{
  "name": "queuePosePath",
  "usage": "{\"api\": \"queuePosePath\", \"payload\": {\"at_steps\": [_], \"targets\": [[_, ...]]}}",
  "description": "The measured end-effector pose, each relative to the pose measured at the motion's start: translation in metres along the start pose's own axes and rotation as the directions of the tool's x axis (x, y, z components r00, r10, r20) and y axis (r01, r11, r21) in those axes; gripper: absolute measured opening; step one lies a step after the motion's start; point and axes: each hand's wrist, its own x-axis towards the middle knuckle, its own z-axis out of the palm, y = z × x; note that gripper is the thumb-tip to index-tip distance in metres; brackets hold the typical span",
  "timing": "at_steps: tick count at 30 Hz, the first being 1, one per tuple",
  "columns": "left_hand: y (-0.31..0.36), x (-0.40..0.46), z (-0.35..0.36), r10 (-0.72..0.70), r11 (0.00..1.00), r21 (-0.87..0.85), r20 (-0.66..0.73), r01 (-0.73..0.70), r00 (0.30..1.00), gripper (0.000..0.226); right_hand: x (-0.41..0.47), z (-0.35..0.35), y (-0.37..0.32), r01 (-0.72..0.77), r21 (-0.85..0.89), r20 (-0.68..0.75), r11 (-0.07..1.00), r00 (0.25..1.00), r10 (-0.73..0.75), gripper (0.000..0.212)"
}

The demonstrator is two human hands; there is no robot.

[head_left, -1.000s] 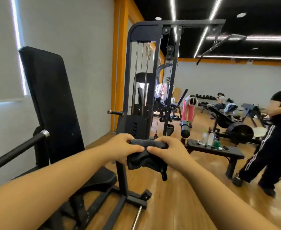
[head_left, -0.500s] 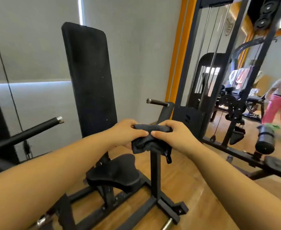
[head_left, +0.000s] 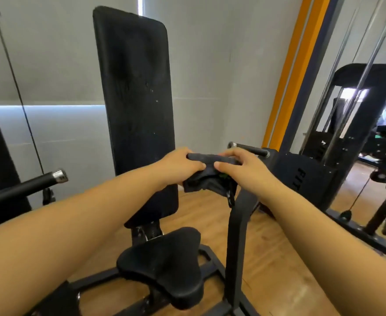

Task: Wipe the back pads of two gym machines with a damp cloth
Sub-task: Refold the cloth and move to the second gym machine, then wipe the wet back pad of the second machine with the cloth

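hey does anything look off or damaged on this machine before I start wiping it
Only small things: the back pad has pale specks and a dull smudge on its upper half, dirt or scuffs, I cannot tell which. It stands upright and the seat looks intact. Both hands hold the cloth off the pad.

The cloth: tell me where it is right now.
In the head view the dark cloth is held between the left hand and the right hand, right of the tall back pad and above the seat.
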Motion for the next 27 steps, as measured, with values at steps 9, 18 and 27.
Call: {"api": "queuePosePath", "payload": {"at_steps": [9,18,27], "targets": [[-0.017,0.057,-0.009,-0.161,0.986,0.007,-0.148,0.164,0.976,0.016,0.090,0.022,0.030,0.086,0.108,0.165,0.990,0.981,-0.103,0.016],[-0.008,0.101,-0.011,-0.308,0.951,-0.081,-0.328,0.298,0.893,0.016,0.161,0.016,0.038,0.192,0.212,0.324,0.958,0.911,-0.254,0.013],[-0.002,0.125,-0.010,-0.359,0.932,-0.109,-0.421,0.346,0.833,0.012,0.201,0.016,0.046,0.256,0.278,0.402,0.926,0.844,-0.354,0.015]]}}
